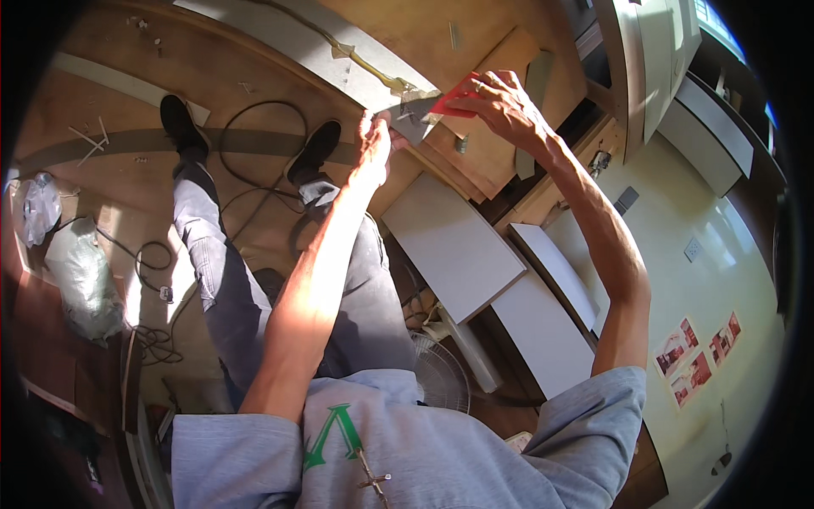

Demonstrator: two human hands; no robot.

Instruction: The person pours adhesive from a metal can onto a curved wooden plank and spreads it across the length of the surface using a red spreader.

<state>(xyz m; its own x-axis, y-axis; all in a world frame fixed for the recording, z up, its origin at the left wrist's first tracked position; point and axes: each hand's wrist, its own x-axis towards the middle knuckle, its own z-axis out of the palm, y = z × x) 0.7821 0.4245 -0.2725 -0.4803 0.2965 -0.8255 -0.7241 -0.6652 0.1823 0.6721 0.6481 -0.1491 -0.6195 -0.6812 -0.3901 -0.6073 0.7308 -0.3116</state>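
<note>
My right hand (507, 110) is closed around a scraper with a red handle (458, 97). Its grey blade (415, 124) points left over the end of a long pale board (292, 53). Yellowish glue (369, 71) lies along that board in an uneven line and gathers in a lump near the blade. My left hand (375, 146) is beside the blade at the board's near edge, its fingers bent together; what lies between them is hidden.
White panels (454, 242) are stacked to the right of my legs, near a fan (441, 373). A black cable (263, 103) loops on the floor by my shoes. Plastic bags (83, 276) sit at the left. A wooden sheet (492, 153) lies under my right hand.
</note>
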